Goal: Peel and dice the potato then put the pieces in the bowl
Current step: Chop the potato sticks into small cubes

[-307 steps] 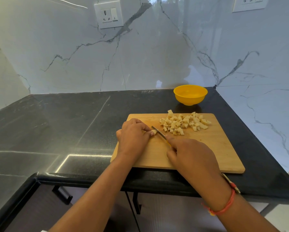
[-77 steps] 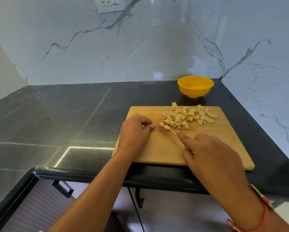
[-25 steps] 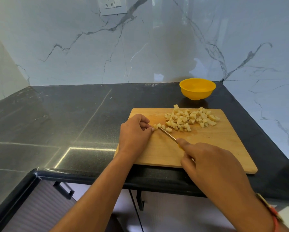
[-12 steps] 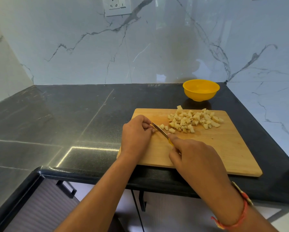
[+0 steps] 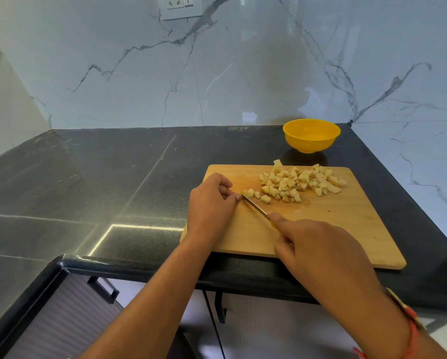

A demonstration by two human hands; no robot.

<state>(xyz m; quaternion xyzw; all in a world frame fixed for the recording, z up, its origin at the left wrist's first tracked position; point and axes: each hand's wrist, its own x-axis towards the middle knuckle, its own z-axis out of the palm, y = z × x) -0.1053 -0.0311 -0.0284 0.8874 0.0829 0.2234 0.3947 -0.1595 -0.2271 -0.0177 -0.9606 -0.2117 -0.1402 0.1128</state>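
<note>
Dicing: my knife [image 5: 254, 207] lies slanted and low over the cutting board [image 5: 334, 224], its tip up against my left fingertips.
Potato: the diced pieces [image 5: 301, 181] sit heaped on the far half of the board, with a few loose cubes [image 5: 256, 195] lying between the heap and the blade.
Right hand: my right hand [image 5: 321, 247] grasps the knife's handle, forefinger stretched along the top of the blade. Only a sliver of yellow handle shows.
Left hand: my left hand [image 5: 210, 203] rests on the board's left end, knuckles up and fingers curled under. I cannot tell whether a last scrap of potato is pinned beneath them.
Bowl: the yellow bowl [image 5: 311, 136] stands upright on the counter, just beyond the board's far edge and apart from it.
Counter: the black stone countertop [image 5: 113, 177] carries the board at its near right.
Backdrop: a white marble wall [image 5: 243, 73] rises behind, with a socket [image 5: 179, 6] at the top. A red thread band [image 5: 410, 335] circles my right wrist.
</note>
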